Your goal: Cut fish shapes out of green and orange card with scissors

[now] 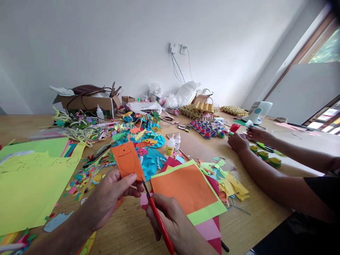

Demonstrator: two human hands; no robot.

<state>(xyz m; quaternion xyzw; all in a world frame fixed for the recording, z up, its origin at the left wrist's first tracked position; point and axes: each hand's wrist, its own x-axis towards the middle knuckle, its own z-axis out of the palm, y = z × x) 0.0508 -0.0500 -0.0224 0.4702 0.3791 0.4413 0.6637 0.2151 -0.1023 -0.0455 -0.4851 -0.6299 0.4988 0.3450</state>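
Note:
My left hand (117, 191) pinches an orange piece of paper (126, 159) between thumb and fingers. A fish outline with an eye and a mouth line is drawn on it in dark pen. Red-handled scissors (160, 225) are gripped in my right hand (170, 216), their dark blades meeting the lower right edge of the orange paper. Whether the blades are parted is hard to make out. Just right of the scissors lies a stack of coloured sheets (183, 187), orange on top with light green, pink and red beneath.
Yellow-green sheets (34, 191) cover the left side. Two glue bottles (170, 145) stand mid-table before blue paper pieces and fish cutouts (140, 132). Paper scraps (235, 184) lie to the right. Another person's hands (239, 141) work beside egg-carton pieces (275, 162) and a glue gun (257, 111).

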